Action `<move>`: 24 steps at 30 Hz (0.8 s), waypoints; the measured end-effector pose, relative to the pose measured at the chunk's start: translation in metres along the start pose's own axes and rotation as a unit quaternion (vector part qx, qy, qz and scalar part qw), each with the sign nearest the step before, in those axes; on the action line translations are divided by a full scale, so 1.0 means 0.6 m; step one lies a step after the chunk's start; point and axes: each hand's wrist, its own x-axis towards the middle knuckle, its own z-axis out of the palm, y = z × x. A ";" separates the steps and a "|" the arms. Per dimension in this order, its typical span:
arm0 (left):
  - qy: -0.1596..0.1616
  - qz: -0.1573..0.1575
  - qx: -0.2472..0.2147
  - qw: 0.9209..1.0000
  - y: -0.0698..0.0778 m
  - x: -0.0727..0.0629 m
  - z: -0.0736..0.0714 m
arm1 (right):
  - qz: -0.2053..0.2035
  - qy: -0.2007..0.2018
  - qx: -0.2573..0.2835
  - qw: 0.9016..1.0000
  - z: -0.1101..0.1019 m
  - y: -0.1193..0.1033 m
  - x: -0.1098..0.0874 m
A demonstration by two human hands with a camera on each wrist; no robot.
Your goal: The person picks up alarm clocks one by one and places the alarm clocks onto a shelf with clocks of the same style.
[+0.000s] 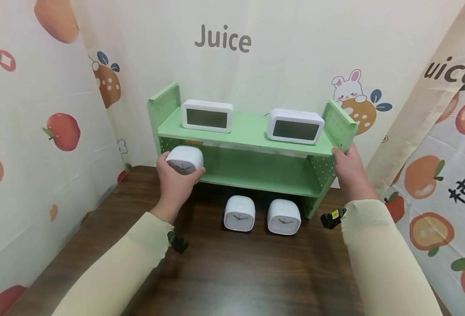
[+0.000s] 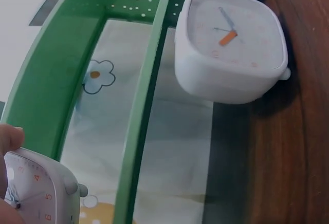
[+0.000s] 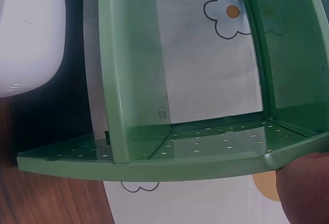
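In the head view my left hand (image 1: 175,186) grips a white rounded analog clock (image 1: 186,153) from its front, thumb on the right side, at the left end of the green two-tier shelf (image 1: 256,169). The left wrist view shows that clock's numbered dial (image 2: 38,196) partly hidden by fingers, with a small foot sticking out. My right hand (image 1: 352,171) holds the shelf's right side panel (image 1: 340,125) near its front edge. Two matching white clocks, a left one (image 1: 239,213) and a right one (image 1: 284,218), stand on the table before the shelf.
On the upper tier stand two white digital clocks with dark screens, one left (image 1: 207,115) and one right (image 1: 295,126). Beneath everything is a dark wooden table (image 1: 232,276). A fruit-printed curtain (image 1: 287,52) hangs behind the shelf and along both sides.
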 end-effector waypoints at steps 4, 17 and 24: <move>0.002 0.010 0.007 1.000 0.012 0.008 0.005 | -0.001 -0.003 -0.002 1.000 0.001 0.000 -0.001; 0.004 0.007 0.014 1.000 0.035 0.029 0.037 | -0.013 0.001 -0.006 1.000 -0.001 0.008 0.004; 0.013 0.009 0.022 1.000 0.026 0.038 0.053 | -0.018 0.004 -0.006 1.000 -0.002 0.011 0.005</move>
